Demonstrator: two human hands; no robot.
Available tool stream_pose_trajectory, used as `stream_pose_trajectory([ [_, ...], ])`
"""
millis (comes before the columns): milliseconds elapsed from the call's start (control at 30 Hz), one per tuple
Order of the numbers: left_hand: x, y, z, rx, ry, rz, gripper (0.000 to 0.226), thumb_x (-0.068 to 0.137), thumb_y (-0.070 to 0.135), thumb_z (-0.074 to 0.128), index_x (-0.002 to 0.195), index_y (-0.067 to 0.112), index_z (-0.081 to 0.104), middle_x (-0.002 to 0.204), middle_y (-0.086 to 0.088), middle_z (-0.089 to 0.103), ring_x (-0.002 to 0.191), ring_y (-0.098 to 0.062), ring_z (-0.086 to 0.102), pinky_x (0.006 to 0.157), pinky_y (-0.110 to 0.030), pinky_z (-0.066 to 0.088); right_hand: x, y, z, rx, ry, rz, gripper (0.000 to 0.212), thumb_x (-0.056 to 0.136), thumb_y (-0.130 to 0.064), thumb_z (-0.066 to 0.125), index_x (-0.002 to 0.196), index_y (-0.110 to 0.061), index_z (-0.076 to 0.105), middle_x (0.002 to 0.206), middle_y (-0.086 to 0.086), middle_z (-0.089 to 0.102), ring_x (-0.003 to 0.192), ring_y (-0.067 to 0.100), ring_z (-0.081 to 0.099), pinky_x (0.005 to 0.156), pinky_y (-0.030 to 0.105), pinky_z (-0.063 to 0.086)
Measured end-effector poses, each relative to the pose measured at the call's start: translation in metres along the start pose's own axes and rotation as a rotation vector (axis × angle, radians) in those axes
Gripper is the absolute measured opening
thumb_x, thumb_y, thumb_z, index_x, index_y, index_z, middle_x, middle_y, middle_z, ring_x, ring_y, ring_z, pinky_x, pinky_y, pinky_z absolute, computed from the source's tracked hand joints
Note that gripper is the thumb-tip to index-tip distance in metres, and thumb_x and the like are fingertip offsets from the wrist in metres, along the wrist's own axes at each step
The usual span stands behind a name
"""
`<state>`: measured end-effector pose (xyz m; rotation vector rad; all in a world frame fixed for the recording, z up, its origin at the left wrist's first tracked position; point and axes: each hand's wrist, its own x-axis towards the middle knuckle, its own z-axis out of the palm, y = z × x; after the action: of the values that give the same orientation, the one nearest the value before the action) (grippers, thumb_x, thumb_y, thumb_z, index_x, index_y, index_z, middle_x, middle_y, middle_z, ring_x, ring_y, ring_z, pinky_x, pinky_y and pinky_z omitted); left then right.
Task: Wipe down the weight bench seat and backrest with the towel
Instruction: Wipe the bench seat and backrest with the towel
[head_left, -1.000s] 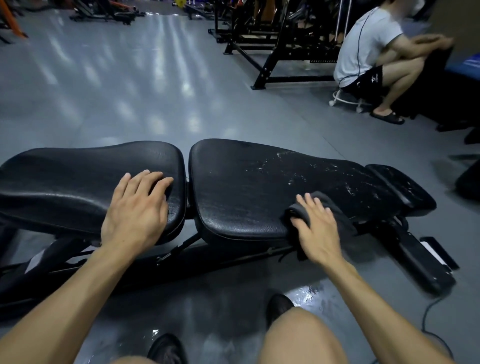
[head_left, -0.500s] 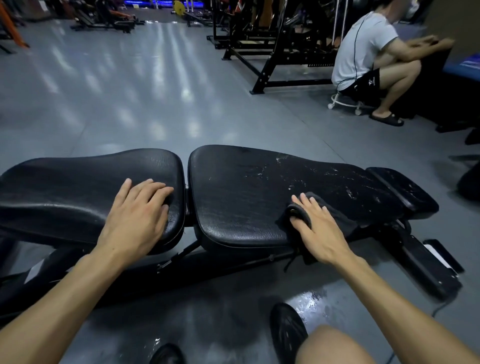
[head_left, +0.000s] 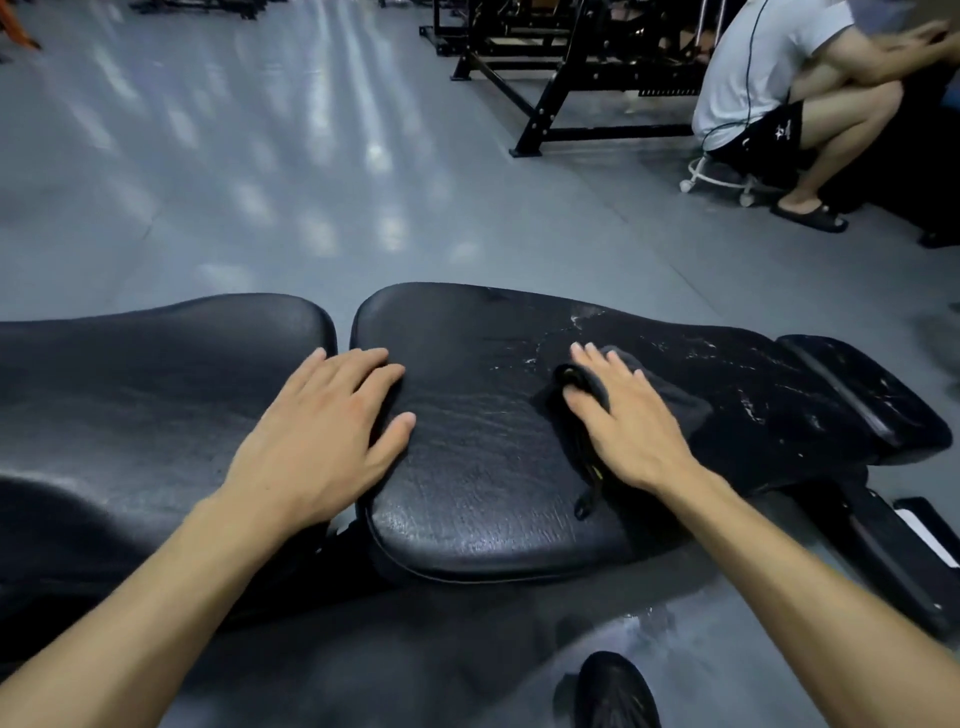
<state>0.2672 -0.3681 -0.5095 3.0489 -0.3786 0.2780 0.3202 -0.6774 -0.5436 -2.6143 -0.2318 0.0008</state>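
**Mid-wipe on the bench pad**

Now the towel (head_left: 670, 410) sits further in on the pad than a sec ago: it was at the near edge, and my R hand (head_left: 618, 415) has pushed it up toward the middle, close to the white scuffed patch (head_left: 582, 322). The R hand lies flat on it, fingers straight and spread, pressing down, not clutching. A strap or tag off the towel trails toward the near edge.

My L hand (head_left: 327, 436) has slid right too. It was wholly on the left pad (head_left: 130, 374); now it spans the gap, fingertips on the right pad (head_left: 467, 493), palm flat, holding nothing, just bracing.

What that means, I'd say: the stroke is working across the right pad, near strip done, far half and the scuffed area still to go. The left pad looks untouched by the towel so far, though I can't tell for sure.

Around: small end pad (head_left: 872, 400) at far right w/ white flecks, bench frame (head_left: 883, 551) below it. A seated person (head_left: 769, 88) on a stool at upper right, well apart. Black rack (head_left: 561, 83) beyond. My shoe (head_left: 613, 691) at the bottom.

In the way: only my own L hand on the pad; it'll need shifting when the towel comes that way.
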Motion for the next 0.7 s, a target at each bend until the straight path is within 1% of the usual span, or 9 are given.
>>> stream_pose_trajectory([
  [133, 0.001, 0.002, 0.001, -0.020, -0.033, -0.035, 0.066, 0.096, 0.059, 0.030, 0.147, 0.021, 0.050, 0.154, 0.001, 0.047, 0.144, -0.019, 0.042, 0.127, -0.043, 0.020, 0.015, 0.004, 0.005, -0.026, -0.005, 0.038, 0.060, 0.104, -0.049, 0.038, 0.161, -0.033, 0.022, 0.169, -0.012, 0.014, 0.156, 0.007, 0.003, 0.127, 0.032, 0.001],
  [233, 0.004, 0.004, -0.003, -0.042, -0.069, -0.040, 0.065, 0.096, 0.059, 0.032, 0.146, 0.021, 0.050, 0.153, 0.001, 0.048, 0.144, -0.020, 0.043, 0.126, -0.043, 0.020, 0.016, 0.003, 0.003, -0.031, -0.014, 0.044, 0.063, 0.104, -0.049, 0.039, 0.161, -0.032, 0.021, 0.170, -0.010, 0.011, 0.157, 0.009, 0.002, 0.127, 0.033, 0.000],
  [367, 0.005, 0.003, -0.003, -0.033, -0.039, -0.049, 0.067, 0.094, 0.061, 0.032, 0.145, 0.022, 0.051, 0.153, 0.002, 0.048, 0.143, -0.019, 0.043, 0.126, -0.042, 0.020, 0.012, 0.003, 0.006, 0.001, 0.021, 0.079, 0.070, 0.103, -0.052, 0.038, 0.163, -0.024, 0.015, 0.171, -0.004, 0.004, 0.157, 0.010, -0.001, 0.127, 0.032, -0.001],
  [467, 0.004, 0.005, -0.001, -0.023, -0.035, -0.059, 0.069, 0.093, 0.062, 0.033, 0.144, 0.020, 0.052, 0.152, 0.000, 0.050, 0.140, -0.021, 0.046, 0.125, -0.044, 0.023, -0.003, 0.006, 0.011, 0.046, 0.095, 0.150, 0.070, 0.104, -0.050, 0.036, 0.162, -0.016, 0.018, 0.171, 0.000, 0.011, 0.157, 0.011, 0.004, 0.127, 0.032, 0.002],
  [533, 0.005, 0.004, -0.004, -0.034, -0.053, -0.069, 0.070, 0.092, 0.063, 0.033, 0.143, 0.019, 0.053, 0.151, -0.001, 0.050, 0.139, -0.022, 0.047, 0.125, -0.045, 0.024, -0.018, -0.008, 0.008, 0.069, 0.085, 0.169, 0.067, 0.104, -0.049, 0.037, 0.161, -0.016, 0.023, 0.170, -0.001, 0.015, 0.157, 0.011, 0.007, 0.127, 0.031, 0.004],
  [567, 0.004, 0.004, -0.004, -0.042, -0.059, -0.072, 0.071, 0.091, 0.064, 0.033, 0.143, 0.020, 0.053, 0.151, -0.001, 0.050, 0.139, -0.022, 0.046, 0.125, -0.045, 0.024, -0.030, -0.020, 0.006, 0.088, 0.056, 0.141, 0.066, 0.104, -0.049, 0.038, 0.161, -0.018, 0.026, 0.169, -0.003, 0.016, 0.156, 0.009, 0.008, 0.126, 0.028, 0.004],
  [600, 0.003, 0.005, -0.004, -0.045, -0.054, -0.078, 0.071, 0.091, 0.064, 0.032, 0.143, 0.020, 0.052, 0.152, 0.000, 0.050, 0.140, -0.022, 0.046, 0.125, -0.045, 0.023, -0.044, -0.032, 0.007, 0.112, 0.035, 0.053, 0.066, 0.102, -0.052, 0.038, 0.160, -0.021, 0.029, 0.169, -0.007, 0.016, 0.156, 0.006, 0.009, 0.124, 0.025, 0.004],
  [633, 0.003, 0.005, -0.004, -0.040, -0.042, -0.078, 0.072, 0.091, 0.065, 0.031, 0.144, 0.021, 0.052, 0.152, 0.000, 0.050, 0.140, -0.021, 0.046, 0.125, -0.045, 0.022, -0.059, -0.046, 0.009, 0.126, 0.005, -0.077, 0.069, 0.099, -0.056, 0.036, 0.160, -0.024, 0.030, 0.168, -0.011, 0.016, 0.155, 0.002, 0.009, 0.124, 0.022, 0.003],
  [700, 0.005, 0.004, -0.003, -0.031, -0.045, -0.076, 0.073, 0.091, 0.065, 0.028, 0.145, 0.023, 0.052, 0.154, 0.000, 0.049, 0.141, -0.021, 0.046, 0.126, -0.044, 0.020, -0.074, -0.060, 0.011, 0.099, -0.101, -0.313, 0.074, 0.093, -0.058, 0.031, 0.160, -0.025, 0.029, 0.167, -0.016, 0.015, 0.153, -0.005, 0.006, 0.126, 0.022, 0.003],
])
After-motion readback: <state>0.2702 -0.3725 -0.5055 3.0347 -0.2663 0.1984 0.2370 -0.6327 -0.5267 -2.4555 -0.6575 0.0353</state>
